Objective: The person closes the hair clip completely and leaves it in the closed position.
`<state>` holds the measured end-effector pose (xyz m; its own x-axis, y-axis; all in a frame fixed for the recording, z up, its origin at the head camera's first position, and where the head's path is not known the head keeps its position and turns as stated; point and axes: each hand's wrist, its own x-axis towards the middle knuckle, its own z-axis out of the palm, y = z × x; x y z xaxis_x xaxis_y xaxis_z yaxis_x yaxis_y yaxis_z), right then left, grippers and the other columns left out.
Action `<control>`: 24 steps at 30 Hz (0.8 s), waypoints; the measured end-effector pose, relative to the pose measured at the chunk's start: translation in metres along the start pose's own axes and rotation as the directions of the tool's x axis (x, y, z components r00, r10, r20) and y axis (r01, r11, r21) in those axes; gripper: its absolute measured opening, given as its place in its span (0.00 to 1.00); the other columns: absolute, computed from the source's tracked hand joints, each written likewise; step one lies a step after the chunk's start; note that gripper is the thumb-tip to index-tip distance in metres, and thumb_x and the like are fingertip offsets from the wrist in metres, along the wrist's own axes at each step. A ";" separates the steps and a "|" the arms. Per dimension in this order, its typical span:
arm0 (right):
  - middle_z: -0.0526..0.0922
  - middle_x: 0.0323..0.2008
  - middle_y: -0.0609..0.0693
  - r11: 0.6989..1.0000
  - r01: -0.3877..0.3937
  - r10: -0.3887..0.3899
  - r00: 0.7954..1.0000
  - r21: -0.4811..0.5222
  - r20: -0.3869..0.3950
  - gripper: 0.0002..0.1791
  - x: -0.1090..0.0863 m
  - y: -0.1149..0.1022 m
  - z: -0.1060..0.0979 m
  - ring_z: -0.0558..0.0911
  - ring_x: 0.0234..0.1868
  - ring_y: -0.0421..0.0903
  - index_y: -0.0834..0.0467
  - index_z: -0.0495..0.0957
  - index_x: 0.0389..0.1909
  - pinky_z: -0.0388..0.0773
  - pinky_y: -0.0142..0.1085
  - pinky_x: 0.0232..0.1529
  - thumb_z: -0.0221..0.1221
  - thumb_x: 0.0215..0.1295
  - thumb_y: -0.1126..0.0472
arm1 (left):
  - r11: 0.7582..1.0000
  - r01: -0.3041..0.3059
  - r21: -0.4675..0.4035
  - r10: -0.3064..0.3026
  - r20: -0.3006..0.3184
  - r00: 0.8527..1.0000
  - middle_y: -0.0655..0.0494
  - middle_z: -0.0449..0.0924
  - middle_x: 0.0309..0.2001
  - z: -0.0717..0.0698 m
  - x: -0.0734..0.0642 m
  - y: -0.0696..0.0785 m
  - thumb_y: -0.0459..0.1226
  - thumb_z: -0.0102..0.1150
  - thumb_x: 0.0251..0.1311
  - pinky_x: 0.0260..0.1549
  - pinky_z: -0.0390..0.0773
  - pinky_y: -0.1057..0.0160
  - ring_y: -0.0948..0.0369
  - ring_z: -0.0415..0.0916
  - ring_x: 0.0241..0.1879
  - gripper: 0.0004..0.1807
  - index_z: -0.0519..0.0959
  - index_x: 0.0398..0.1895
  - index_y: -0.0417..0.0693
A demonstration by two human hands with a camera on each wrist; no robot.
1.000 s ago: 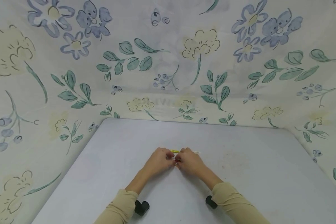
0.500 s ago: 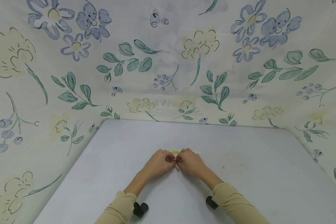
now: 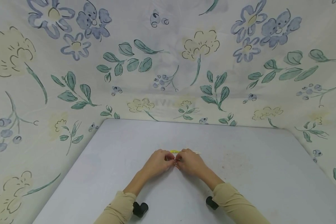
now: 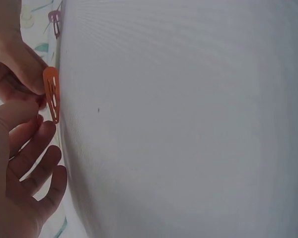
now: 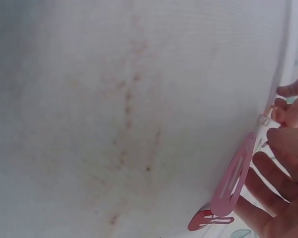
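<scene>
In the head view my left hand (image 3: 158,162) and right hand (image 3: 191,162) meet fingertip to fingertip low over the white table. The left thumb and index finger pinch a small red hair clip (image 4: 39,102), mostly hidden by fingers; the other fingers spread loosely. An orange snap hair clip (image 4: 51,94) shows right by the fingertips in the left wrist view. The right thumb and index finger pinch a small pale piece (image 5: 268,121), whose kind I cannot tell. Near that hand, in the right wrist view, are a pink snap hair clip (image 5: 233,178) and a red one (image 5: 208,219).
Beyond the hands lie a yellow hair clip (image 3: 174,151) and a white slim piece (image 3: 197,152). Black wrist cameras (image 3: 140,209) sit under the beige sleeves (image 3: 114,207). Flower-printed cloth (image 3: 168,93) walls the white table (image 3: 123,137) at the back and sides.
The hands stay in nearly the same place, with fingertips shifting slightly. Half a second ago a reddish clip stuck out below the fingertips; now less of it shows.
</scene>
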<state>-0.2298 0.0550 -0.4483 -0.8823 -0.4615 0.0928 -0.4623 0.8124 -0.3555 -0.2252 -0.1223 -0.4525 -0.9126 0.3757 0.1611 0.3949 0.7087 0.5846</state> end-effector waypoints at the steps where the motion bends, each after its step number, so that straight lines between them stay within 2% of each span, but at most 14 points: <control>1: 0.81 0.34 0.45 1.000 -0.004 0.004 1.000 0.004 0.001 0.06 0.000 0.000 0.000 0.79 0.40 0.44 0.56 0.85 0.37 0.79 0.40 0.44 0.67 0.60 0.60 | 1.000 0.002 -0.002 -0.002 0.000 1.000 0.62 0.79 0.29 0.000 0.000 0.000 0.38 0.66 0.58 0.35 0.71 0.62 0.63 0.70 0.34 0.06 0.85 0.36 0.46; 9: 0.83 0.37 0.46 0.997 -0.056 0.056 0.998 0.044 0.013 0.06 0.000 0.000 -0.003 0.81 0.42 0.45 0.55 0.84 0.38 0.79 0.42 0.46 0.67 0.61 0.60 | 0.999 0.020 -0.032 -0.020 -0.009 1.000 0.63 0.80 0.28 -0.001 0.001 0.001 0.38 0.65 0.60 0.35 0.70 0.62 0.64 0.70 0.33 0.05 0.86 0.36 0.48; 15: 0.82 0.37 0.46 0.992 -0.100 0.098 0.995 0.078 0.019 0.07 0.000 -0.002 -0.007 0.79 0.40 0.43 0.55 0.82 0.40 0.79 0.42 0.45 0.66 0.62 0.61 | 0.999 0.007 -0.052 -0.008 -0.031 0.999 0.63 0.80 0.28 -0.001 0.001 0.002 0.36 0.65 0.59 0.35 0.71 0.62 0.64 0.71 0.33 0.04 0.86 0.36 0.47; 24: 0.82 0.37 0.46 0.993 -0.068 0.072 0.997 0.095 -0.038 0.08 -0.002 0.000 -0.006 0.80 0.40 0.43 0.55 0.80 0.40 0.80 0.40 0.44 0.66 0.62 0.62 | 0.996 0.007 -0.090 -0.012 -0.062 0.998 0.62 0.80 0.30 -0.003 0.001 0.006 0.33 0.65 0.59 0.35 0.72 0.63 0.64 0.72 0.34 0.03 0.85 0.35 0.47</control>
<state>-0.2282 0.0583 -0.4425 -0.9160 -0.3879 0.1024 -0.3907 0.8043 -0.4477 -0.2242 -0.1195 -0.4466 -0.9222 0.3293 0.2028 0.3778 0.6548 0.6546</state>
